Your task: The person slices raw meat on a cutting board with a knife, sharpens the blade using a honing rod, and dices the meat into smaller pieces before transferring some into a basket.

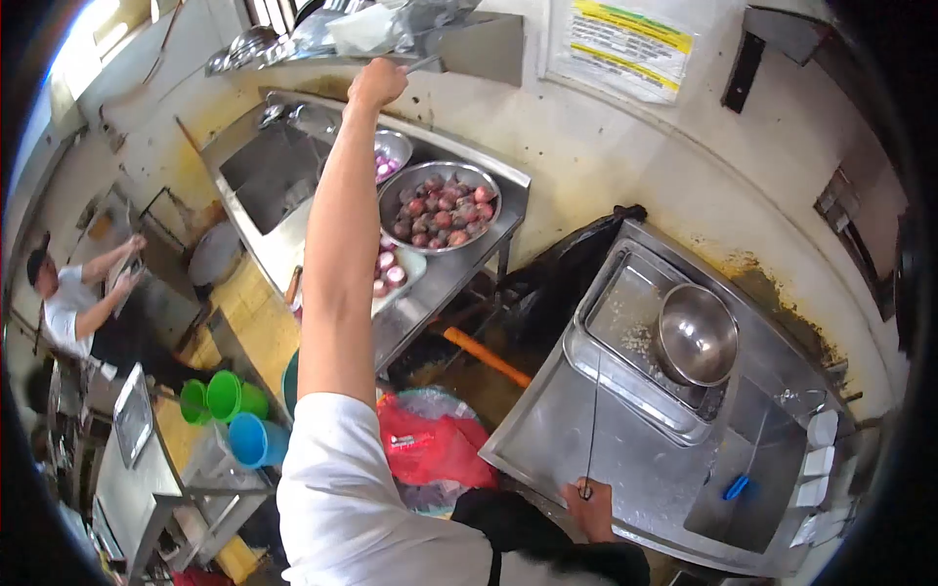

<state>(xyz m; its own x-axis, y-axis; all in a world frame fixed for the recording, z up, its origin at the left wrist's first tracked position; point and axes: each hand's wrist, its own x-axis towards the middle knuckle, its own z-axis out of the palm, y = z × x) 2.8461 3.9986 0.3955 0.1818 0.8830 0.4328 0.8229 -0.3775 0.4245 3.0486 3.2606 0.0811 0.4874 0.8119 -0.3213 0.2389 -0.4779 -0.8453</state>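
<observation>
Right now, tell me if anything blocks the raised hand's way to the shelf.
Nothing visible stands between the left hand and the shelf. A thin grey strip shows beside the hand; whether it is held is unclear.

Daylit Upper Left, Black Curved Edges

Harsh daylight from the window [106, 37] burns out the upper left. The middle is fairly bright, with sharp glare inside the steel bowl [698, 337] and pale reflections on the right-hand tabletop [547, 420]; shadow gathers just left of it. Wide-lens distortion bends the wall [586, 181] toward black corners. The left hand [376, 84] looks slightly soft; small print on the sign [625, 49] is unreadable.
</observation>
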